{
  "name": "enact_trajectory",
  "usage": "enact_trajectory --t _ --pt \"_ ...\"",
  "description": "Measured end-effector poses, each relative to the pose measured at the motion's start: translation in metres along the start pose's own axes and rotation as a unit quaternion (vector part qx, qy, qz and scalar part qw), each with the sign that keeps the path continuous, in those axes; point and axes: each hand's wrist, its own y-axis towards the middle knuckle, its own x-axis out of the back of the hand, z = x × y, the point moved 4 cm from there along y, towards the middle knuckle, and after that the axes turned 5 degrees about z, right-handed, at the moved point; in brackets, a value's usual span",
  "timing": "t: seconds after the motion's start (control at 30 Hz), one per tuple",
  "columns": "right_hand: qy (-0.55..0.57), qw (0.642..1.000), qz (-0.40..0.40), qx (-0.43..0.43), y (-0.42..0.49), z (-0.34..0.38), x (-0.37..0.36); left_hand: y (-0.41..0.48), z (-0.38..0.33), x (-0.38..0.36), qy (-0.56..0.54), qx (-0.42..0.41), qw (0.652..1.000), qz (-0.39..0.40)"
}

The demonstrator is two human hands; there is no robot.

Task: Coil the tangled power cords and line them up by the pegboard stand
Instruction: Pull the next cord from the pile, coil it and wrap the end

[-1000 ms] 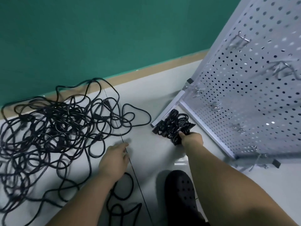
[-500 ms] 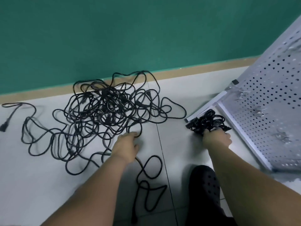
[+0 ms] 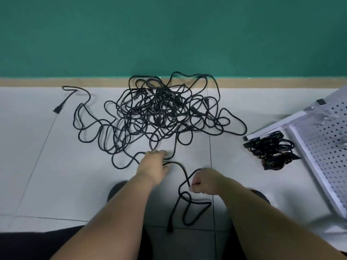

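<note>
A big tangle of black power cords (image 3: 159,113) lies on the white floor by the wall. One loose cord (image 3: 185,198) trails from it toward me and ends in a plug near my feet. My left hand (image 3: 153,166) rests on this cord at the tangle's near edge, fingers curled over it. Further along, my right hand (image 3: 205,182) pinches the same cord. A coiled black cord bundle (image 3: 271,150) lies alone beside the foot of the white pegboard stand (image 3: 323,147) at the right.
The green wall with a tan baseboard (image 3: 262,82) runs behind the tangle. A cord end with a plug (image 3: 59,108) lies out to the left. My dark shoes (image 3: 116,190) sit under my arms. Bare floor tiles stretch at the left.
My right hand has let go of the coiled bundle by the stand and moved left onto the loose cord. The view has swung left, so the tangle sits in the middle.
</note>
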Motion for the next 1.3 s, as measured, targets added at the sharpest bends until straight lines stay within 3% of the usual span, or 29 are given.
enact_trajectory --t 0.13,0.23,0.43,0.6,0.73,0.9,1.0,1.07,1.13,1.3 --pt "-0.065 0.991 0.114 -0.038 0.004 0.017 -0.035 -0.014 0.012 -0.01 -0.019 0.008 1.0 0.011" --pt "-0.075 0.987 0.138 -0.016 0.012 0.019 -0.042 -0.023 0.018 -0.019 -0.018 0.003 1.0 0.024" --pt "0.079 0.994 -0.052 0.047 0.016 0.035 0.011 -0.034 0.022 -0.027 -0.051 0.001 0.998 0.044" --pt "0.177 0.973 -0.143 0.042 0.008 0.034 0.053 -0.028 0.017 -0.032 -0.056 0.01 0.994 0.096" --pt "0.288 0.941 -0.17 0.044 0.001 0.018 0.06 -0.027 0.008 -0.046 -0.082 -0.04 0.987 0.134" --pt "0.432 0.883 -0.172 0.056 -0.007 0.005 0.056 -0.017 0.0 -0.079 -0.129 -0.029 0.969 0.207" --pt "0.494 0.85 -0.177 0.047 -0.009 0.002 0.061 -0.01 -0.009 -0.082 -0.098 -0.02 0.972 0.211" --pt "0.506 0.841 -0.188 0.038 -0.01 0.001 0.068 -0.007 -0.014 -0.073 -0.09 -0.01 0.982 0.166" --pt "0.481 0.853 -0.202 0.026 -0.01 0.002 0.077 -0.003 -0.017 -0.06 -0.149 -0.004 0.981 0.122" --pt "0.231 0.952 -0.201 -0.008 -0.015 0.016 0.106 0.0 -0.033 0.005 -0.269 -0.017 0.961 0.067"
